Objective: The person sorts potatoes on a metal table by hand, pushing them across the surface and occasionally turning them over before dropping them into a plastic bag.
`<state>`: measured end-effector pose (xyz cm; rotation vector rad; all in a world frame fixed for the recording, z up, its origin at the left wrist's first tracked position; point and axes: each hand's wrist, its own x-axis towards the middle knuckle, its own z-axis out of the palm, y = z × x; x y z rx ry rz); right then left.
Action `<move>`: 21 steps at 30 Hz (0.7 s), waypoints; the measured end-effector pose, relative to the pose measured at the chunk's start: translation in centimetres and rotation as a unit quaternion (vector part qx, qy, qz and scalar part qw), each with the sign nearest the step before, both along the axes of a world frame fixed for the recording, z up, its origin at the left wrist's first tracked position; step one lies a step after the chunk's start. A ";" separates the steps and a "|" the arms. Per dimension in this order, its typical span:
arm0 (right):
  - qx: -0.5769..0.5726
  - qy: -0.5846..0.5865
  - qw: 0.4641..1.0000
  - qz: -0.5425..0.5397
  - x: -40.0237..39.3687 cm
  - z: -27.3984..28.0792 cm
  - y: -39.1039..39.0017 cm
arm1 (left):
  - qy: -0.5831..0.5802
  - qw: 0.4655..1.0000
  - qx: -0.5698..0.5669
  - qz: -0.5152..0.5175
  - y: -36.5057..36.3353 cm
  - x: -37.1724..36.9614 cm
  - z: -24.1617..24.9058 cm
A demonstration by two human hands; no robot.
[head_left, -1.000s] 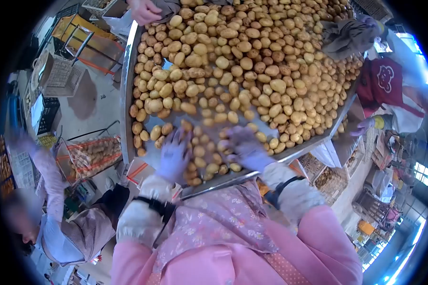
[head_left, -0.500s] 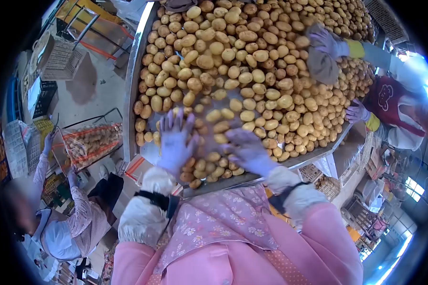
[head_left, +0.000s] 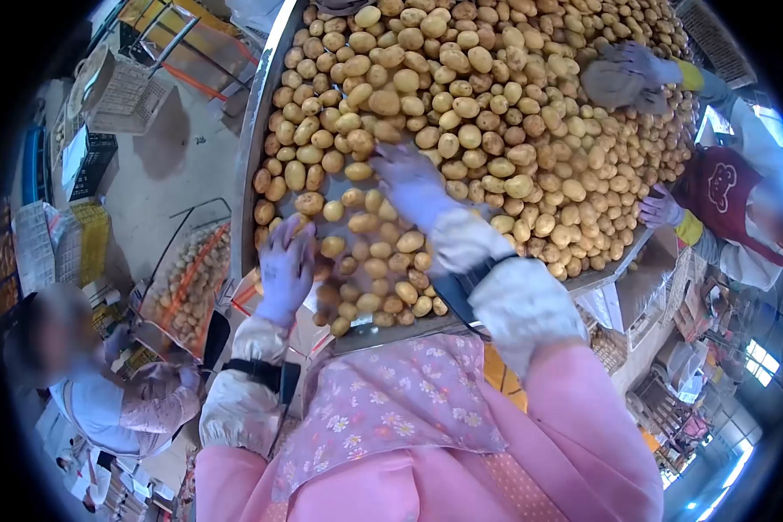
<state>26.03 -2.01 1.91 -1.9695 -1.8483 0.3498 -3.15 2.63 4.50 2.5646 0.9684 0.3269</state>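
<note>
Countless small tan potatoes (head_left: pixel 461 96)

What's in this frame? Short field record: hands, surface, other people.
left hand: gloved, flat on potatoes at the tray's near-left edge
right hand: gloved, reaching forward, resting on the potato pile
grip: neither hand visibly closed on a potato
surface: metal tray, heaped with potatoes
others: gloved co-worker's hand on the far right; a person lower left

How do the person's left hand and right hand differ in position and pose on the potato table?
The left hand lies near the table's close corner, fingers spread over a few potatoes. The right hand reaches farther, up to the dense heap. The left arm is drawn in, the right extended. Both wear pale purple gloves and white sleeve covers.
</note>
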 end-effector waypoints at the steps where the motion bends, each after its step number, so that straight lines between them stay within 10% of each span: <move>1: 0.002 0.002 1.000 -0.005 -1.1 -0.6 0.2 | 0.002 1.000 0.002 -0.005 0.7 1.5 0.0; 3: -0.116 -0.207 0.970 0.041 -2.5 -1.1 0.1 | -0.126 0.988 -0.047 0.076 2.1 4.6 -0.4; 10: -0.151 -0.133 0.979 -0.034 -6.2 -3.4 -10.2 | -0.069 0.987 -0.098 -0.107 1.6 13.8 -2.5; 14: -0.087 0.125 0.988 -0.011 -4.5 1.7 -12.9 | 0.009 0.979 -0.153 -0.132 -0.5 15.9 -2.6; 17: -0.011 0.326 0.922 -0.212 -4.1 2.9 -17.8 | 0.089 0.975 -0.130 -0.156 -1.1 16.7 -0.6; 19: 0.008 0.660 0.647 -0.382 -3.5 2.0 -20.9 | 0.070 0.975 -0.178 -0.110 -1.3 17.4 -3.2; 21: -0.013 0.671 0.626 -0.397 -3.0 3.8 -22.3 | 0.002 0.960 -0.281 -0.006 -2.5 18.3 -2.0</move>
